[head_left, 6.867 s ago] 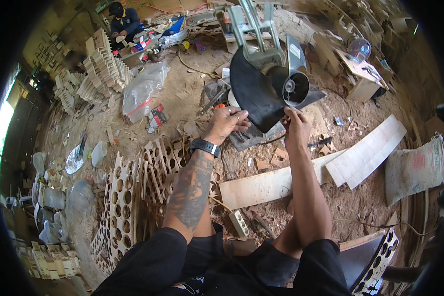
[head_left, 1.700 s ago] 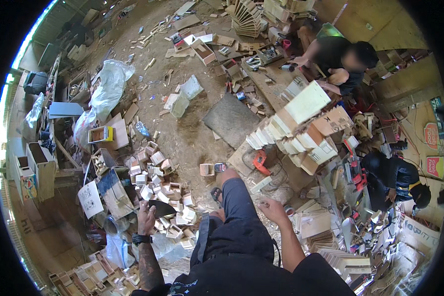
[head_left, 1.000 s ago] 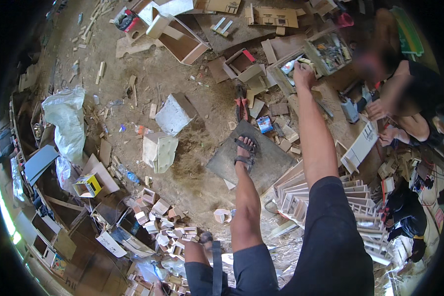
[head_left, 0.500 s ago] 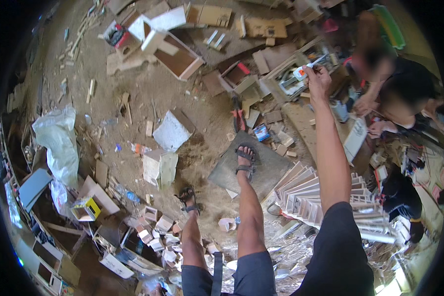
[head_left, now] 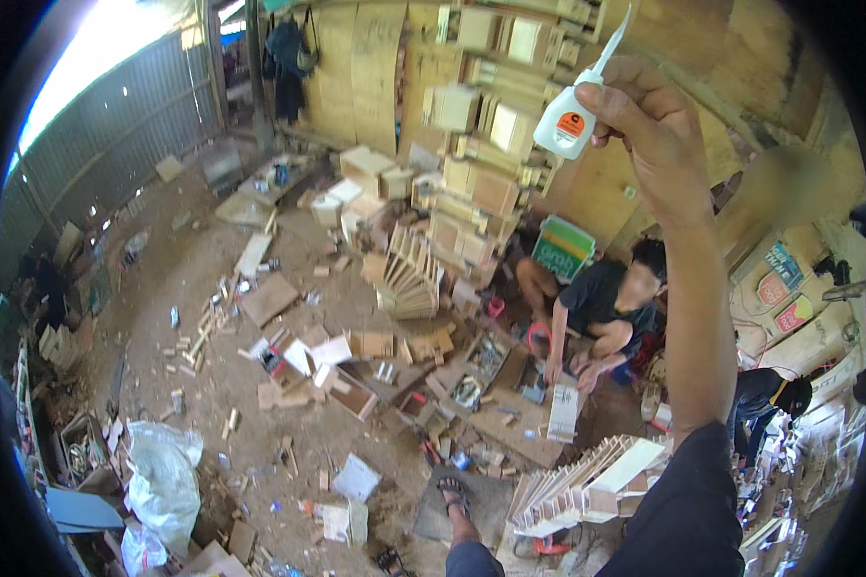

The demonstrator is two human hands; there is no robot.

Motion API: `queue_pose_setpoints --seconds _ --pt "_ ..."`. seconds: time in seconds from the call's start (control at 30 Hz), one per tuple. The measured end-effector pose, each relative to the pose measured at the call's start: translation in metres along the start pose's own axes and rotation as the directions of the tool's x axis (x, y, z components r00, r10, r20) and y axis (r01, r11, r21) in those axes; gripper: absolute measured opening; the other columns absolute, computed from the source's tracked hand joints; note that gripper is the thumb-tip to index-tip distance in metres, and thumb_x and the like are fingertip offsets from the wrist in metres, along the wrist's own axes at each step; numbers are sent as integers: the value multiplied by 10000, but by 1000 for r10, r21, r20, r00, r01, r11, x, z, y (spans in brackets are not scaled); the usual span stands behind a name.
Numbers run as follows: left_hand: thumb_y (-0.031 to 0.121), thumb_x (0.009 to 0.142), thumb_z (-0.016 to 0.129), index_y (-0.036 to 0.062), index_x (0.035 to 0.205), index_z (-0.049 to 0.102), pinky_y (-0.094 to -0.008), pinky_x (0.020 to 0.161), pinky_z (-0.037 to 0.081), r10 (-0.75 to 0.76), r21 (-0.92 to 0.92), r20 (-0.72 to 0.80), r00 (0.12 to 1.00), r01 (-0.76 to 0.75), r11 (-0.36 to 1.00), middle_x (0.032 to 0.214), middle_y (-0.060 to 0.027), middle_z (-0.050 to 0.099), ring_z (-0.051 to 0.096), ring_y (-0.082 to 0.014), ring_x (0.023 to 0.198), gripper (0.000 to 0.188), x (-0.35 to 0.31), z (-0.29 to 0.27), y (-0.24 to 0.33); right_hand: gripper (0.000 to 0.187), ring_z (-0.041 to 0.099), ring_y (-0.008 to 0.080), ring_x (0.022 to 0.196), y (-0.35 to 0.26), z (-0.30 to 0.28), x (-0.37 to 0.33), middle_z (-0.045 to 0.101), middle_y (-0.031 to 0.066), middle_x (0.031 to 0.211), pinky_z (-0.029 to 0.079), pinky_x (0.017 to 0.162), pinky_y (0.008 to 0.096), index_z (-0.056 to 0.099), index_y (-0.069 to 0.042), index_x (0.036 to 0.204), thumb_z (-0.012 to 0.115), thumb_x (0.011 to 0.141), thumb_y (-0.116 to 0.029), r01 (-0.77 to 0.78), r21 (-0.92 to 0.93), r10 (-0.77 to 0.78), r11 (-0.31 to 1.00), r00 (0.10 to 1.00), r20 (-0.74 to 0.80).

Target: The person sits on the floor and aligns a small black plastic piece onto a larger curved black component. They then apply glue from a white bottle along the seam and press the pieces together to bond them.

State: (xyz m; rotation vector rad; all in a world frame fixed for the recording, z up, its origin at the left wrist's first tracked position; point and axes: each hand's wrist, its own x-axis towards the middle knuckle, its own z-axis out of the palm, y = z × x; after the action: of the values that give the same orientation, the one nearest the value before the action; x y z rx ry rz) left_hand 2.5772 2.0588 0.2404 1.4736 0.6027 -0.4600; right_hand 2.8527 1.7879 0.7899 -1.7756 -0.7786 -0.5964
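My right hand (head_left: 645, 115) is raised at the upper right, its thumb and fingers closed round a small white glue bottle (head_left: 562, 127). The bottle has an orange label and a long thin nozzle that points up and slightly right. The fingers cover part of its right side. Below, a person (head_left: 606, 308) in dark clothes squats, with both hands at a pale wooden panel (head_left: 563, 412). My left hand does not show.
A fanned stack of wooden frames (head_left: 582, 490) stands near my right side. Wooden boxes (head_left: 351, 394) and offcuts litter the dirt floor. A white sack (head_left: 164, 481) lies at the left. Tall stacks of wooden parts (head_left: 476, 183) rise at the back. Another person (head_left: 765, 404) is at the right.
My right hand has lifted the glue bottle from low over the work area to high in view. The view has tilted up, showing the walls and the stacks at the back.
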Motion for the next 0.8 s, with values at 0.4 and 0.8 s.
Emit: queue_pose_setpoints --seconds 0.4,0.8 --pt "462 910 491 60 1072 584 -279 555 370 155 43 83 984 -159 986 826 1 536 457 -81 665 443 -20 -21 94 254 567 91 792 -183 -45 38 650 37 948 454 720 245 614 -29 1049 643 853 -188 155 -108 -153 982 988 29" --pt "472 910 498 58 1089 577 -269 539 359 188 84 130 973 -200 976 826 4 541 452 -68 650 458 -29 -29 112 408 500 241 1069 -210 -93 39 615 79 1035 413 979 391 544 -68 1127 667 761 -200 109 499 -295 860 904 311"
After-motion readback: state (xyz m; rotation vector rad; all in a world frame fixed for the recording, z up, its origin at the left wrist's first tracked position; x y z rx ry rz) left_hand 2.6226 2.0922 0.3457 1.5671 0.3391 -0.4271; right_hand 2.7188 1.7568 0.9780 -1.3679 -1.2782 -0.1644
